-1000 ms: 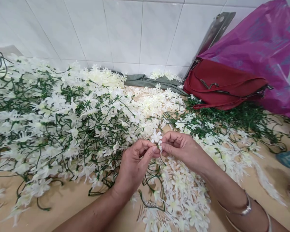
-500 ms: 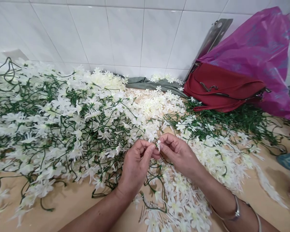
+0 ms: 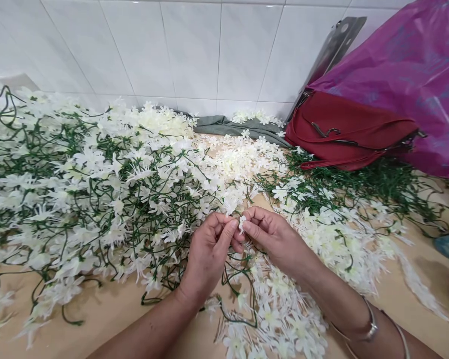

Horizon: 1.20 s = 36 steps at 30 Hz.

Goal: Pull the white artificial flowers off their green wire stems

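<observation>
A small white artificial flower (image 3: 242, 225) is pinched between the thumb and forefinger of my right hand (image 3: 275, 239). My left hand (image 3: 209, 252) is closed in a pinch right beside it, thumb tip almost at the petals; what lies between those fingers is mostly hidden. Under and in front of both hands, loose white petal pieces (image 3: 271, 314) are spread, with a green stem (image 3: 243, 323) curving among them. To the left rises a big heap of white artificial flowers on green stems (image 3: 108, 199).
Loose small blossoms (image 3: 239, 159) lie behind my hands. Further right are a pile of green stems (image 3: 374, 187), a red handbag (image 3: 347, 129) and a purple plastic bag (image 3: 404, 75). A dark green cloth (image 3: 232, 125) runs along the tiled wall (image 3: 194, 55). The tabletop (image 3: 115, 324) is tan.
Both hands have shifted slightly left and the fingertips remain together. The small flower now shows more fully at my right fingertips. The view has tilted a little.
</observation>
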Each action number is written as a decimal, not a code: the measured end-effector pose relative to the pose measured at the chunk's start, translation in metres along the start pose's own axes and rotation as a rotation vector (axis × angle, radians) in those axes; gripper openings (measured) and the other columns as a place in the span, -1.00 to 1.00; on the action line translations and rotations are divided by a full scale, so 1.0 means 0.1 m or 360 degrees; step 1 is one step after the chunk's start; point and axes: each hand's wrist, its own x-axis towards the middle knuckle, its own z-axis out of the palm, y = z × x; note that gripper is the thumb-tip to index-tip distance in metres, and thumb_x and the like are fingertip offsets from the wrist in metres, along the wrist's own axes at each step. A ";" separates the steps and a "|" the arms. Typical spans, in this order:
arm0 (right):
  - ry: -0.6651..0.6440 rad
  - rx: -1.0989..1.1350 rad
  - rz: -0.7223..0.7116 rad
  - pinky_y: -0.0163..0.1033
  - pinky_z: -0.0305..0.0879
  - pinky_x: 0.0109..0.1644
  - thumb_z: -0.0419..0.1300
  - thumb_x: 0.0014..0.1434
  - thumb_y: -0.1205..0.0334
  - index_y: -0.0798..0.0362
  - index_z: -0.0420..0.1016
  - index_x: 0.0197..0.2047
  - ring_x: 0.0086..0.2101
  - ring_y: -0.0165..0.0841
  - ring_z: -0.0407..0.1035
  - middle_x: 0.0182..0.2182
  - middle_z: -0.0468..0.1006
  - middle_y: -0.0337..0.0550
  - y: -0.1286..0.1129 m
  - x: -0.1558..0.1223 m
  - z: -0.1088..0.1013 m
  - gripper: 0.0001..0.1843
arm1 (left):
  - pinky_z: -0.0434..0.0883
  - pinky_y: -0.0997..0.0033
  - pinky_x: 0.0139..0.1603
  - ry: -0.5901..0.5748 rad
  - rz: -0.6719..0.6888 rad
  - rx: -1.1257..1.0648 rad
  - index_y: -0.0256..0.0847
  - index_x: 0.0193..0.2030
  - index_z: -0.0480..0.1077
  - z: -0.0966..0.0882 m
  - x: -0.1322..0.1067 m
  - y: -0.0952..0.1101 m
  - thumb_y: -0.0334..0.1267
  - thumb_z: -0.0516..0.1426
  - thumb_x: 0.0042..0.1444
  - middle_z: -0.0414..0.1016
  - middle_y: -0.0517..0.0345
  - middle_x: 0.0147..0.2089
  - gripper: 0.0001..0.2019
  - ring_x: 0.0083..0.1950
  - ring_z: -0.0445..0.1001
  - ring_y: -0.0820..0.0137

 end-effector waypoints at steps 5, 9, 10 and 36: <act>-0.0119 0.0246 0.0007 -0.20 0.34 -0.28 0.34 0.29 0.05 0.05 0.43 -0.29 -0.46 -0.38 0.46 -0.46 0.53 -0.27 0.00 0.03 0.00 -0.72 | 0.46 0.55 -0.34 -0.0032 -0.0013 -0.0047 -0.25 -0.28 0.40 0.01 -0.01 0.00 -0.19 0.18 0.34 0.55 0.23 -0.39 -0.80 -0.48 0.49 0.56; -0.0040 0.0211 0.0015 -0.22 0.33 -0.30 0.36 0.27 0.05 0.04 0.44 -0.28 -0.47 -0.39 0.44 -0.47 0.53 -0.28 0.00 0.02 0.02 -0.73 | 0.46 0.56 -0.35 0.0007 -0.0005 -0.0059 -0.24 -0.28 0.39 0.03 -0.02 -0.01 -0.19 0.19 0.34 0.55 0.25 -0.40 -0.80 -0.49 0.49 0.56; -0.0026 0.0189 0.0015 -0.22 0.33 -0.30 0.36 0.27 0.05 0.04 0.44 -0.28 -0.47 -0.40 0.44 -0.47 0.52 -0.28 0.00 0.02 0.03 -0.73 | 0.46 0.55 -0.35 0.0022 -0.0007 -0.0070 -0.24 -0.28 0.38 0.03 -0.02 -0.02 -0.19 0.19 0.34 0.54 0.25 -0.41 -0.80 -0.49 0.49 0.56; 0.0068 0.0130 0.0090 -0.22 0.37 -0.21 0.51 0.08 0.05 0.03 0.50 -0.32 -0.41 -0.40 0.47 -0.41 0.60 -0.25 -0.04 0.05 -0.09 -0.68 | 0.42 0.40 -0.11 -0.0012 0.0003 0.0008 -0.20 -0.30 0.45 0.01 0.01 -0.03 -0.14 0.23 0.29 0.64 0.11 -0.35 -0.80 -0.29 0.54 0.36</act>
